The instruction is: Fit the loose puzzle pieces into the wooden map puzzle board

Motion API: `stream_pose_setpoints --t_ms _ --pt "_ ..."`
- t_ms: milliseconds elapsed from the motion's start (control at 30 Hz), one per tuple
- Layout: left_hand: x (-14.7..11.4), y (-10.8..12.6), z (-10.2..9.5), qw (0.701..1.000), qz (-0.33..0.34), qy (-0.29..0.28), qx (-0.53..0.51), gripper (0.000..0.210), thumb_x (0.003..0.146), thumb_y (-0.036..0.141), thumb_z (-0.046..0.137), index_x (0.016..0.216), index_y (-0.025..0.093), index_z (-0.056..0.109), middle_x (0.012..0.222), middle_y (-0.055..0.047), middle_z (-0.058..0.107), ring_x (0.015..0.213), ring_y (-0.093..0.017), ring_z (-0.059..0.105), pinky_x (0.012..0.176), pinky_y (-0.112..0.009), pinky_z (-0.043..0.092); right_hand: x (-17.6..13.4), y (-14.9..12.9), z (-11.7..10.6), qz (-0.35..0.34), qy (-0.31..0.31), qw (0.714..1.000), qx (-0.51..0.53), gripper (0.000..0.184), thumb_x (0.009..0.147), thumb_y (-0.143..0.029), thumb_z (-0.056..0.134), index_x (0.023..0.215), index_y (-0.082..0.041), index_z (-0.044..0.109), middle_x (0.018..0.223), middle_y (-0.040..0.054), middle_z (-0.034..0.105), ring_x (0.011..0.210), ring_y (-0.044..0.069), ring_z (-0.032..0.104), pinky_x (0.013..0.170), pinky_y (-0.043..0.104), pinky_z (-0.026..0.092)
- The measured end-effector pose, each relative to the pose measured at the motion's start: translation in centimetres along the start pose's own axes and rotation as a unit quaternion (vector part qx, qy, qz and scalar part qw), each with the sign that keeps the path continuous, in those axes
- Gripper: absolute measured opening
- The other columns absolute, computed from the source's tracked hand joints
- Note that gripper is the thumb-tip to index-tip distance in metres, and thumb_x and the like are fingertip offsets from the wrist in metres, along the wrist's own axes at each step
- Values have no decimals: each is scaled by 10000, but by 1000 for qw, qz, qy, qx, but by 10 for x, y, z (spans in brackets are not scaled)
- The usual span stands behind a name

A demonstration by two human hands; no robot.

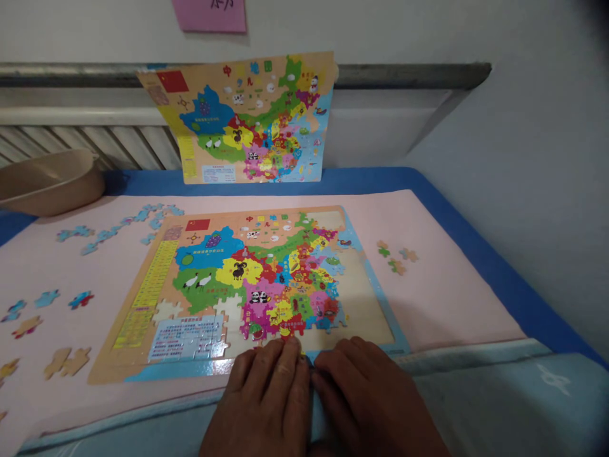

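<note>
A partly filled jigsaw puzzle of a map (pixel 204 279) lies in its frame on the pink sheet, with bare board showing along its right side and lower part. My left hand (pixel 269 400) is over the puzzle's near edge, its fingers bent and pressed together. Close beside it, my right hand (pixel 368 400) is curled, fingers pointing forward at the lower frame. The fingertips of both hands nearly meet. A tiny bit of something shows at the left fingertips, but the hands hide what they hold, if anything.
Loose blue puzzle pieces (pixel 143 212) lie at the upper left, more pieces (pixel 66 362) at the left. A few green and tan pieces (pixel 396 265) lie right of the frame. A printed map picture (pixel 209 158) leans against the wall rail. A beige basin (pixel 52 181) stands at the far left.
</note>
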State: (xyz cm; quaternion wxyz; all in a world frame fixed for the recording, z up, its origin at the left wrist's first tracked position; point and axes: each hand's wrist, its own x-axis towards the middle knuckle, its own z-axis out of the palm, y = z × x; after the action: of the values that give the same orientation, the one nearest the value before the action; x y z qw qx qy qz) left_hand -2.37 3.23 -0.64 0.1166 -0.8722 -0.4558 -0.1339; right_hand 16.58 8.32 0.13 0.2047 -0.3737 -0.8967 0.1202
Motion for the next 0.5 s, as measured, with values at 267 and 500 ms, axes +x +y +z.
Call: stream_pose_setpoints --t_ms 267,500 --pt "1 0 -1 1000 -6 -2 -19 480 970 479 470 1219 88 592 1262 -164 645 1101 -326 594 893 -449 435 -4 2 3 25 -14 999 15 153 950 -119 511 834 -203 566 780 25 596 729 205 515 659 308 332" --pt "7 10 -5 994 -76 47 -69 525 901 562 538 1096 93 674 1216 -148 678 1100 -319 585 934 -459 370 21 3 -12 42 -45 997 -47 159 906 -64 617 837 -203 581 849 24 576 778 213 497 696 332 319"
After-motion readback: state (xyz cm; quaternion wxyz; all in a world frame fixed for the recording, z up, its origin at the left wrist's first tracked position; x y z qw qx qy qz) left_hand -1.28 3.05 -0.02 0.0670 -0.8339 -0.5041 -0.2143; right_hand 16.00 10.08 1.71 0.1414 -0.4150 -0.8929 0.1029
